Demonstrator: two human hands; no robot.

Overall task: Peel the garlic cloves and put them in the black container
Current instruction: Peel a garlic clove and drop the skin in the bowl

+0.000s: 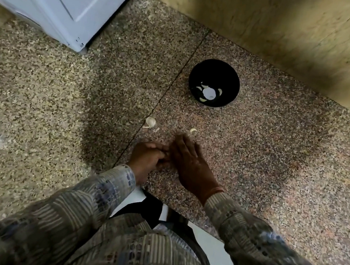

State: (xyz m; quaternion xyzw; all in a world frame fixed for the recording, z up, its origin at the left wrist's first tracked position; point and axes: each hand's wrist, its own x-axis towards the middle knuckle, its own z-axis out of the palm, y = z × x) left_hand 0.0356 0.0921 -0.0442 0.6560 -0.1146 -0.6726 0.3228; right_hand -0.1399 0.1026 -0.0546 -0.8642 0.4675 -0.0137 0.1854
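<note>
Curls left hand [148,158] over something hidden, so cannot tell the hold; lays right hand [191,166] flat and empty beside it. Risks flicking a clove off the near counter [280,148] edge if pressed askew, well short of black container [215,70]; leaves unpeeled clove [150,122] just beyond the hands.

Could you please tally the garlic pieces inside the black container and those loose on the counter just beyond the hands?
Cloves in the black container: 4
Loose garlic pieces on the counter there: 2
Total: 6
</note>
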